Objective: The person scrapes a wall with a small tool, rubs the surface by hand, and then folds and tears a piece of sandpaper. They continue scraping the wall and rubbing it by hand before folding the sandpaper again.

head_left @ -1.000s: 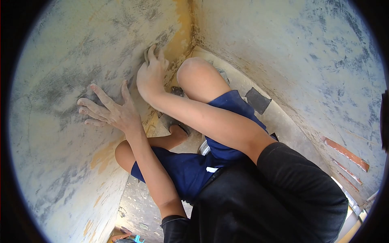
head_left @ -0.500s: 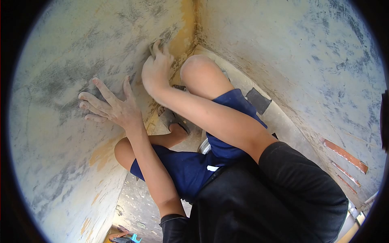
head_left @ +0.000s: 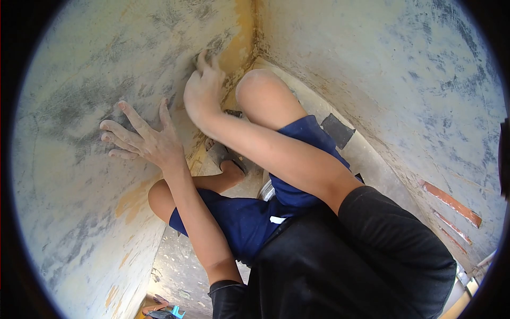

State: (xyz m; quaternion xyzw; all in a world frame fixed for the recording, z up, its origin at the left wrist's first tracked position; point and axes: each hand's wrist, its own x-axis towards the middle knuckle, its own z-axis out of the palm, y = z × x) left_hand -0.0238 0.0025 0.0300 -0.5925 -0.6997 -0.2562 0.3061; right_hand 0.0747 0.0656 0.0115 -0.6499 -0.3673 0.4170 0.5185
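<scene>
My left hand [head_left: 146, 139] lies spread on the scuffed, grey-streaked wall [head_left: 79, 69] to the left, with no object in it. Higher up and nearer the corner, my right hand [head_left: 204, 90] presses its bent fingers to the same wall. Under those fingers is a thin dark piece, mostly hidden, that looks like sandpaper [head_left: 196, 62]. The right fingertips are slightly blurred. Pale dust coats both hands.
A second patchy wall [head_left: 372, 58] meets the first at a yellowish corner [head_left: 247, 37]. My bent knees are close below my hands. A dark grey square [head_left: 338, 131] lies on the floor ledge. Reddish strips [head_left: 451, 203] show at right; a blue item [head_left: 177, 312] sits at bottom left.
My right hand has shifted slightly up and left along the wall, its fingers still against it. My left hand stays spread, a few pixels further left.
</scene>
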